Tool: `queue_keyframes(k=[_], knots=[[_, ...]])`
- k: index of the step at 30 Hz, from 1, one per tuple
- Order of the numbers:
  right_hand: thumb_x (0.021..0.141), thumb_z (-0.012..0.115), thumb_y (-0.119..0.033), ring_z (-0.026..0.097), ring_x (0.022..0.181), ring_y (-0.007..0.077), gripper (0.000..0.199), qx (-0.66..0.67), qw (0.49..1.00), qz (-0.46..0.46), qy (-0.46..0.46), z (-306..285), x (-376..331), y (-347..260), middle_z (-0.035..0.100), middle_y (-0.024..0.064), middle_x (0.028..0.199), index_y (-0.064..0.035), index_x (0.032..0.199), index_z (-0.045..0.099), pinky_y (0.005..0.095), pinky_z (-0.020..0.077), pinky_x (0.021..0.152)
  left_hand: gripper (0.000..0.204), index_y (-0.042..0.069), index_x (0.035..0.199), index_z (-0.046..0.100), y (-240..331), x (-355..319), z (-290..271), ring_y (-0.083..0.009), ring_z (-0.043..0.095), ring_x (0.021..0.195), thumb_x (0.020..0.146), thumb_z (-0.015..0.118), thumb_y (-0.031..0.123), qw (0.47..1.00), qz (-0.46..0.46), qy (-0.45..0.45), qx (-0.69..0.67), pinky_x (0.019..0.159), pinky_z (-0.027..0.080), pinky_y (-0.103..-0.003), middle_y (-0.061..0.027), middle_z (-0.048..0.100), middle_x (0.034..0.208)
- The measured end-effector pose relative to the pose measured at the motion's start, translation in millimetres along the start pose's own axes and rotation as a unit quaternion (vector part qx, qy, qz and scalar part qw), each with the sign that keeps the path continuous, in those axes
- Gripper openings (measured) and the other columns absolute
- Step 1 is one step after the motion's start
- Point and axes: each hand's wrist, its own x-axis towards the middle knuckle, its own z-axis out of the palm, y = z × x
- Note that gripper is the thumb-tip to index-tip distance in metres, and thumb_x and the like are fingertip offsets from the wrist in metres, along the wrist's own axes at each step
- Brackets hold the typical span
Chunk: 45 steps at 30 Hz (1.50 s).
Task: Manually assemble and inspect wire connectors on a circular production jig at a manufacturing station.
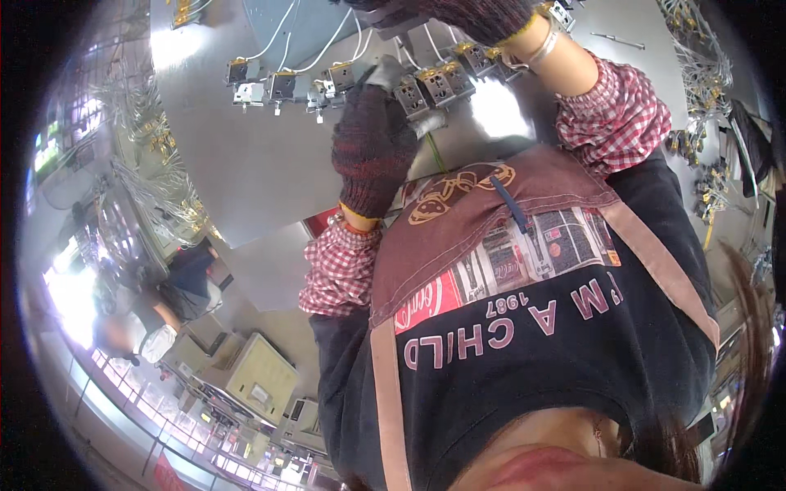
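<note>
My left hand (pixel 372 143), in a dark knit glove with grey fingertips, is closed around a grey socket module (pixel 412 96) on the shiny metal table (pixel 246 164). That module is part of a row of socket modules (pixel 282 84) with brass terminals and white wires (pixel 278 37). A green wire (pixel 435 153) runs down from under my left hand. At the top edge my right hand (pixel 479 18), also gloved, grips a dark grey tool (pixel 385 12) above the row. The frame edge cuts off most of the tool.
Bundles of white wires with brass ends lie at the left (pixel 155 139) and at the right (pixel 696 49). A thin metal rod (pixel 614 37) rests at the top right. Another person (pixel 188 282) stands by beige machines (pixel 262 378) at the lower left.
</note>
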Motion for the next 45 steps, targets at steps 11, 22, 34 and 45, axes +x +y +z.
queue_keyframes(k=[11,22,34,45], knots=[[0.093,0.068,-0.018,0.066,0.081,0.0155,0.046,0.064,0.979,0.178,-0.078,21.8,-3.1,28.8,0.066,0.0072,0.104,-0.0073,0.134,0.052,0.0272,0.0547,0.066,0.073,0.004,0.115,0.063,-2.6,6.2,-6.3,-0.0329,0.068,0.083,0.066,0.089,0.051,0.994,0.046,-0.020,0.095,0.071,0.054,-0.044,-0.0139,0.067,0.096],[0.094,0.067,-0.018,0.066,0.077,0.0146,0.043,0.045,0.992,0.113,-0.047,28.1,-8.2,39.7,0.066,0.0061,0.101,-0.0073,0.133,0.053,0.0262,0.0539,0.062,0.074,0.005,0.119,0.062,1.0,4.2,-10.2,-0.0329,0.068,0.083,0.067,0.088,0.051,0.997,0.025,-0.039,0.067,0.070,0.054,-0.043,-0.0126,0.067,0.091],[0.095,0.066,-0.017,0.066,0.073,0.0136,0.040,0.147,0.988,-0.003,0.044,15.8,-28.7,66.9,0.067,0.0050,0.097,-0.0072,0.131,0.055,0.0251,0.0531,0.058,0.081,0.006,0.125,0.059,-1.0,4.9,-7.0,-0.0338,0.069,0.085,0.066,0.088,0.054,1.000,-0.017,-0.025,-0.008,0.071,0.055,-0.045,-0.0143,0.067,0.098],[0.089,0.076,-0.014,0.065,0.100,0.0129,0.060,-0.087,0.943,0.306,-0.099,-43.1,-153.7,19.3,0.068,0.0038,0.115,-0.0201,0.144,0.053,0.0288,0.0551,0.090,0.066,0.005,0.132,0.061,28.6,11.3,5.9,-0.0275,0.071,0.089,0.078,0.087,0.033,0.965,-0.136,-0.156,-0.162,0.075,0.056,-0.039,-0.0145,0.070,0.099]])
